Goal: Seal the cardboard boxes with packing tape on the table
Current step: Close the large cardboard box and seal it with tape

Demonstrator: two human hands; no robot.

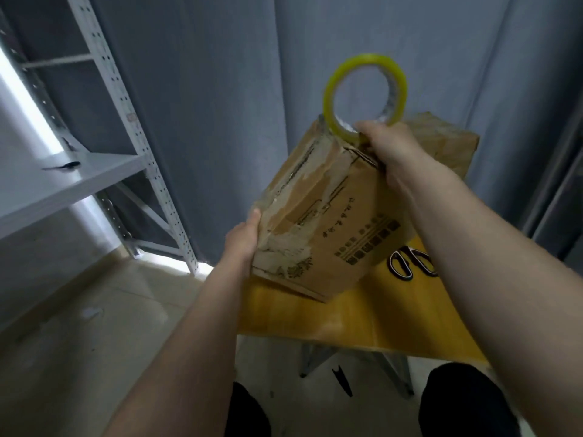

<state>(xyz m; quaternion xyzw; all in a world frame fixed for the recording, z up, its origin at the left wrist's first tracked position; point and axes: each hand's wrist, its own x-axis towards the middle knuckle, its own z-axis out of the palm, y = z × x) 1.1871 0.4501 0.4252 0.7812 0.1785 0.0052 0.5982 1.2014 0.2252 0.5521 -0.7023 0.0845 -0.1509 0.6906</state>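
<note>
We stood at a small yellow wooden table (362,323), where the cardboard box (328,222) we were sealing was tipped up on one lower edge near the table's left edge, its worn end face turned toward us, probably so the seam there could take tape. A second cardboard box (441,143) lay behind it toward the far right corner, likely waiting its turn.

Our left hand (243,244) braced the tilted box at its near left corner, thumb laid up along the edge and the other fingers hidden behind, so we could not tell how tightly they curled. Our right hand (388,149) was closed on the roll of yellow-tinted packing tape (366,93), pinching its lower rim against the box's upper far corner, seemingly to start or pull a strip there.

Black-handled scissors (410,263) lay on the table just right of the box, within reach for cutting.
</note>
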